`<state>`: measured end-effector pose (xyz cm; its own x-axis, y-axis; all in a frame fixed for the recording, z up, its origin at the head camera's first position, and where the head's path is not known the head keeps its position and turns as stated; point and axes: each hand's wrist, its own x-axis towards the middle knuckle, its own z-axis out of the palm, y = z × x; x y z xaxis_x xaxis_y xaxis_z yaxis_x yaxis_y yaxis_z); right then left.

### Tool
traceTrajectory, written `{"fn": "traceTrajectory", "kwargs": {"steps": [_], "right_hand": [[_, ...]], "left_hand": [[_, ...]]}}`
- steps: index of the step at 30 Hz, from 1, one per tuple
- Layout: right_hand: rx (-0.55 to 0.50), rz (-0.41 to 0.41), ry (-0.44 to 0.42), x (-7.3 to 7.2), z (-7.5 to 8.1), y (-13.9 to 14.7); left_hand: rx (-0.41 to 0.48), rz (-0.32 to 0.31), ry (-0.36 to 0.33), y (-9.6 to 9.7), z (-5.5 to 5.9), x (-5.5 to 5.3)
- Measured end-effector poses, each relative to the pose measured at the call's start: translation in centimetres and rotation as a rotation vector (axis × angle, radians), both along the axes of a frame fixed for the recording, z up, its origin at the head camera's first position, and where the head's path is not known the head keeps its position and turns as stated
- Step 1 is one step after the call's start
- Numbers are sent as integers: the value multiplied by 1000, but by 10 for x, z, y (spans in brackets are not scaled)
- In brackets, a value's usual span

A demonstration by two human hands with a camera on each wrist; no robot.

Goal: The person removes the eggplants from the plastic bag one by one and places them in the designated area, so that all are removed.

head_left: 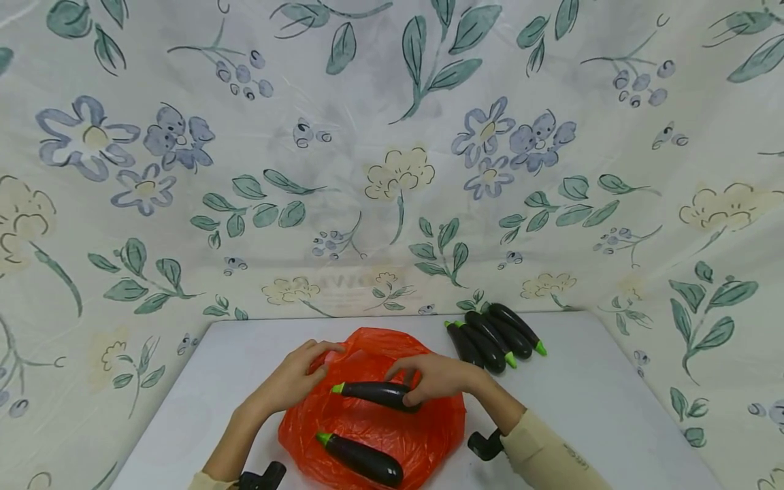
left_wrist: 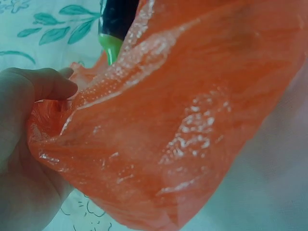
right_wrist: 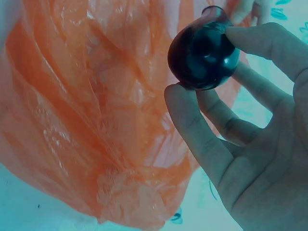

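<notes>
A glossy black eggplant (head_left: pixel 372 393) with a green stem end hangs over a red plastic bag (head_left: pixel 429 435). My right hand (head_left: pixel 442 376) pinches it near its rounded end, thumb on one side and fingers on the other; the right wrist view shows that end of the eggplant (right_wrist: pixel 204 55) close up. At the bag's far left rim, my left hand (head_left: pixel 295 376) holds the plastic; the left wrist view has the thumb and fingers around the bag's edge. Another eggplant (head_left: pixel 363 460) lies on the near part of the bag, its green end toward the left.
Several more eggplants (head_left: pixel 490 340) lie side by side at the back right of the white table (head_left: pixel 588 395). Behind the table hangs a floral cloth (head_left: pixel 392 204). A small black device sits at each wrist.
</notes>
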<state>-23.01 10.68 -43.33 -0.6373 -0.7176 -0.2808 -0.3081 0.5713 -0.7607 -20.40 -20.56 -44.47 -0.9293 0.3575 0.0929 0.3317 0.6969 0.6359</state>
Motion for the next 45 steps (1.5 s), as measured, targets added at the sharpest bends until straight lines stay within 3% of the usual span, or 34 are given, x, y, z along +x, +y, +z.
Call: {"fn": "traceTrajectory", "kwargs": {"steps": [9, 25, 34, 41, 45], "right_hand": [[-48, -20, -1, -2, 4, 16], [-106, -131, -7, -13, 7, 45], [-125, -190, 48, -21, 2, 62], [-226, -208, -9, -26, -1, 76], [-240, -238, 12, -28, -4, 86]], "left_hand": [[7, -4, -11, -1, -1, 0], [-5, 0, -2, -2, -2, -2], [-6, 1, -1, -1, -4, -3], [-6, 12, -3, 0, -5, -2], [-6, 10, 3, 0, -4, -2]]}}
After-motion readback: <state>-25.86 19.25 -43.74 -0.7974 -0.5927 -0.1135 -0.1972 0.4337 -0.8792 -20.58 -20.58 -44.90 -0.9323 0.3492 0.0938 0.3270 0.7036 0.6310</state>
